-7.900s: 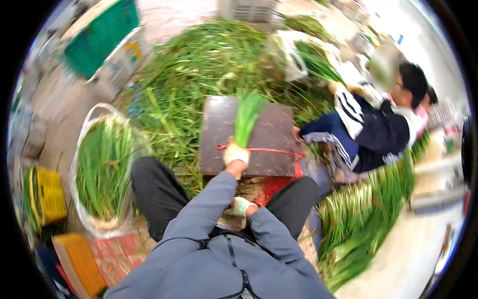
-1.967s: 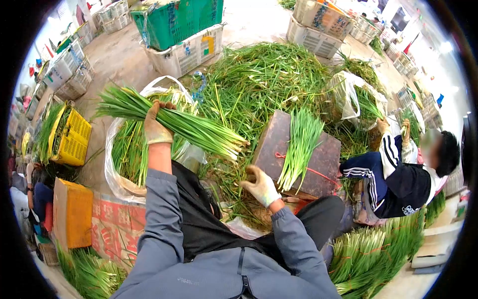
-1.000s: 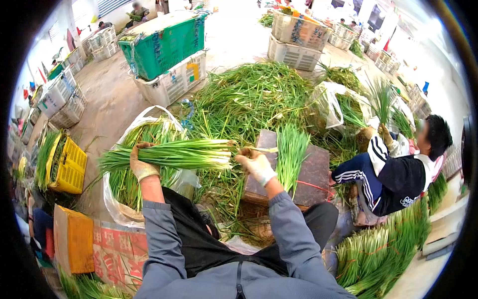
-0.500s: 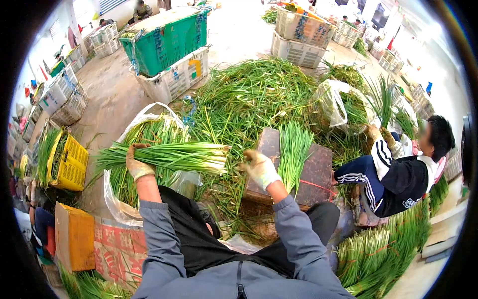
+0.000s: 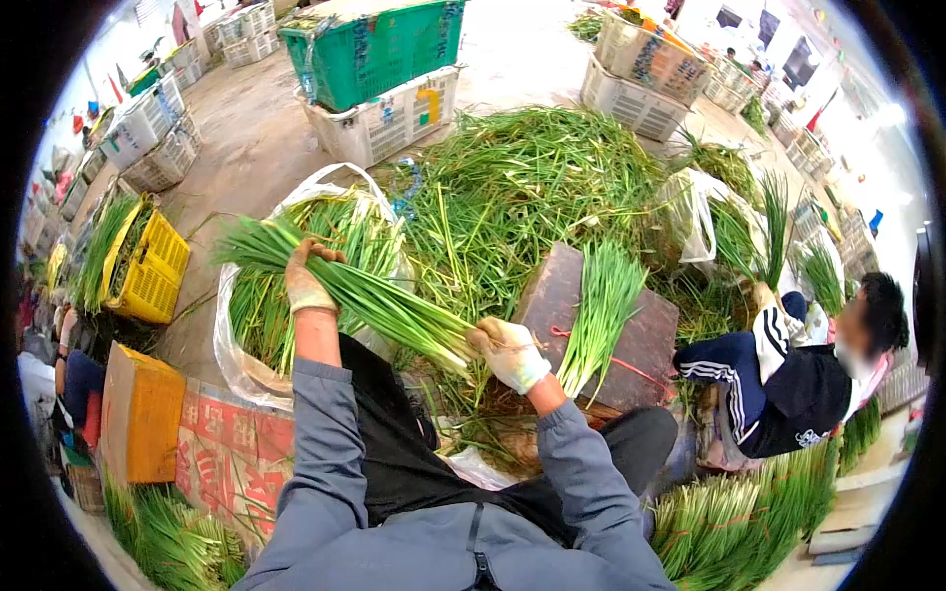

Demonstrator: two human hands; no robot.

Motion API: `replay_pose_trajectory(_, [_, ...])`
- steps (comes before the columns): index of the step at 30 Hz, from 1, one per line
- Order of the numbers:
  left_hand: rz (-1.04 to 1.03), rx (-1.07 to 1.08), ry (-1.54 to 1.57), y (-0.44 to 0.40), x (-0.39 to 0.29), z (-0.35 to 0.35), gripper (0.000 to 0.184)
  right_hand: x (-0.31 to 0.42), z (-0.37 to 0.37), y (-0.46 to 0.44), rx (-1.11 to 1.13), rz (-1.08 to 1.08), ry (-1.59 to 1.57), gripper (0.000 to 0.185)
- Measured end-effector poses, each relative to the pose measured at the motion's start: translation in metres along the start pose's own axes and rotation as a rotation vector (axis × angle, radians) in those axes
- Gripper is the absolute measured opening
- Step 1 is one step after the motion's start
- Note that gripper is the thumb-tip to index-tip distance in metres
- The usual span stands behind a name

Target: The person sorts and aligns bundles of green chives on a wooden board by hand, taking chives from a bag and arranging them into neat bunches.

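My gloved left hand (image 5: 308, 278) is wrapped round a bunch of chives (image 5: 399, 307) near its leafy half, thumb over the top. The green tips point to the upper left and the pale root ends slope down to the right. At those root ends my gloved right hand (image 5: 510, 355) has its fingers closed on the stalks. A second bunch of chives (image 5: 603, 310) lies on a dark brown box (image 5: 645, 340), right of my right hand. Below my left hand stands an open white plastic sack (image 5: 229, 340) full of loose chives.
A big heap of loose chives (image 5: 537, 182) covers the floor ahead. Behind it stand a green crate (image 5: 384, 54) and white crates (image 5: 645, 64). A person (image 5: 788, 364) sits at right, holding chives. Tied bunches (image 5: 739, 507) stand at lower right; a yellow crate (image 5: 153, 266) at left.
My right hand has moved from apart, fingers spread, to closing on the root ends. The bunch has tilted, its root ends now lower. The whole view has shifted slightly.
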State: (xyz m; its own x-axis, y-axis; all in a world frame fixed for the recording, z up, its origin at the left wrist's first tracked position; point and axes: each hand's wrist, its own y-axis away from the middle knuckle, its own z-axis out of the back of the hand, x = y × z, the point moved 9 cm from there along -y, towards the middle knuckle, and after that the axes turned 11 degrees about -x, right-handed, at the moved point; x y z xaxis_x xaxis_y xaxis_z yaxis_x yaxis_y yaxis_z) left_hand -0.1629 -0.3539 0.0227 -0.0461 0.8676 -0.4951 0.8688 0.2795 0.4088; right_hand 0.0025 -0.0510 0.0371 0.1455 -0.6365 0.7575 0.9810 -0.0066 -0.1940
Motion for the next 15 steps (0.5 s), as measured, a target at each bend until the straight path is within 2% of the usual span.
replay_pose_trajectory(1, [0.005,-0.026,-0.020,0.002,0.002,0.000,0.011,-0.002,-0.002,0.006,0.006,0.005,-0.005,0.024])
replay_pose_trajectory(3, [0.012,0.025,-0.049,-0.009,0.007,0.005,0.010,0.000,0.011,0.015,-0.130,0.087,-0.107,0.019])
replay_pose_trajectory(7, [0.036,-0.007,-0.070,-0.005,0.016,0.005,0.010,0.006,0.021,0.031,-0.147,0.091,-0.061,0.019])
replay_pose_trajectory(8, [0.020,-0.044,-0.099,-0.001,0.015,0.005,0.011,-0.002,0.021,0.036,-0.104,-0.046,-0.040,0.021])
replay_pose_trajectory(9, [0.017,-0.046,-0.093,-0.002,0.011,0.007,0.011,-0.008,0.027,0.045,-0.099,-0.042,-0.038,0.021])
replay_pose_trajectory(11, [-0.088,-0.037,-0.089,-0.018,-0.016,0.014,0.023,-0.040,0.052,0.066,-0.238,-0.140,-0.097,0.021])
replay_pose_trajectory(12, [-0.080,-0.071,0.057,-0.034,-0.028,0.022,0.026,-0.080,0.047,0.082,-0.225,-0.253,-0.073,0.021])
replay_pose_trajectory(14, [-0.072,-0.085,0.086,-0.038,-0.029,0.028,0.026,-0.088,0.033,0.091,-0.162,-0.319,-0.140,0.020])
replay_pose_trajectory(15, [-0.052,-0.098,0.076,-0.044,-0.022,0.035,0.026,-0.088,0.005,0.094,-0.013,-0.347,-0.175,0.021])
